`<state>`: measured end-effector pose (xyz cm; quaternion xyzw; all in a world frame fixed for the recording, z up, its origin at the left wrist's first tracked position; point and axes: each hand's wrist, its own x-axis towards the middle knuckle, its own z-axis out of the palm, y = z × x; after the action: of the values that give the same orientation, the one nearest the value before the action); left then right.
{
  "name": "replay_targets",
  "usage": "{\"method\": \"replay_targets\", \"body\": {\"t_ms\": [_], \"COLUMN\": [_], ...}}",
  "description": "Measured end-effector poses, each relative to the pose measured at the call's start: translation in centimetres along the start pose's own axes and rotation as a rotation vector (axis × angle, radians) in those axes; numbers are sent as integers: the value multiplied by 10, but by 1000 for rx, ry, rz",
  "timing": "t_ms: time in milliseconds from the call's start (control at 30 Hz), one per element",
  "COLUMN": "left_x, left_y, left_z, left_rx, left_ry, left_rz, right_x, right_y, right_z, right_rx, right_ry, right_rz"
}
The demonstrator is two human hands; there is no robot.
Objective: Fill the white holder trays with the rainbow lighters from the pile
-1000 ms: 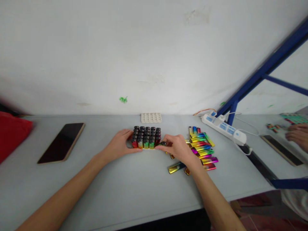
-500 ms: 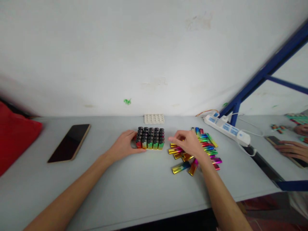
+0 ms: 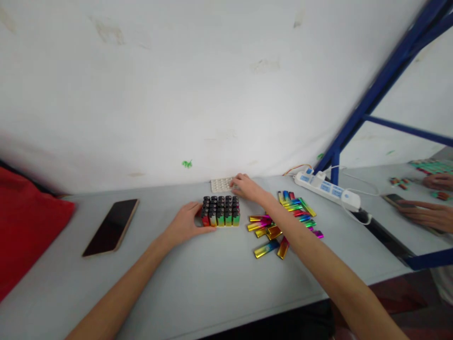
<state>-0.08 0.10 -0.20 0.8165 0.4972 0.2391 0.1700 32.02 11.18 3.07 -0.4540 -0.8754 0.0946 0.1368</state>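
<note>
A compact block of lighters (image 3: 221,212) stands upright in rows on the table, with black tops and bodies in red, white, green and yellow. My left hand (image 3: 186,221) is closed around its left end, thumb along the front and fingers at the side. Behind the block, by the wall, lies a white tray with rows of holes (image 3: 220,184). My right hand (image 3: 246,187) has its fingers and thumb on the tray's right end, covering that end. A loose pile of shiny multicoloured metallic sleeves (image 3: 269,231) lies right of the block, partly hidden under my right forearm.
A phone (image 3: 111,226) lies at left, near a red cloth item (image 3: 31,231). At right are a white power strip (image 3: 327,190) with cables and a blue metal frame (image 3: 348,125). Beyond it, another person's hands (image 3: 426,215) are by a second phone.
My right hand has moved from the pile of metallic sleeves, back and left, to the white tray. My left hand stays on the lighters. The camera view has tilted and shifted slightly.
</note>
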Motion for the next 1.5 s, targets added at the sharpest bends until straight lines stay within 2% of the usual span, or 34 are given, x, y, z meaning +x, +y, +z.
{"method": "replay_targets", "body": {"t_ms": [200,300,433,567,700,833,967,1100,1200,1267,1367,1433,1500], "left_x": [3,9,23,44,73,94,98,96,87,67,16,-25,-61], "left_y": [-3,-6,-13,-18,-18,-16,-15,-13,-14,-15,-14,-5,11], "left_z": [0,2,6,12,19,25,29,28,23,19,17,19,25], "left_rx": [54,87,150,207,229,254,264,228,181,147,82,105,169], "left_ry": [8,37,80,103,111,101,115,135,162,181,236,236,241], "left_rz": [45,33,-9,-62,-85,-100,-111,-96,-80,-75,-103,-139,-157], "right_x": [-28,-51,-79,-104,-127,-132,-119,-114,-123,-136,-160,-174,-185], "right_y": [19,36,55,57,30,-15,-53,-75,-67,-43,12,50,77], "right_z": [2,-7,-22,-36,-40,-32,-13,8,6,-8,-37,-51,-55], "right_rx": [22,46,196,286,382,433,337,220,203,193,87,-7,-97], "right_ry": [39,76,190,308,330,225,119,65,125,229,377,371,338], "right_rz": [74,105,152,167,92,-58,-149,-147,-122,-28,262,468,666]}}
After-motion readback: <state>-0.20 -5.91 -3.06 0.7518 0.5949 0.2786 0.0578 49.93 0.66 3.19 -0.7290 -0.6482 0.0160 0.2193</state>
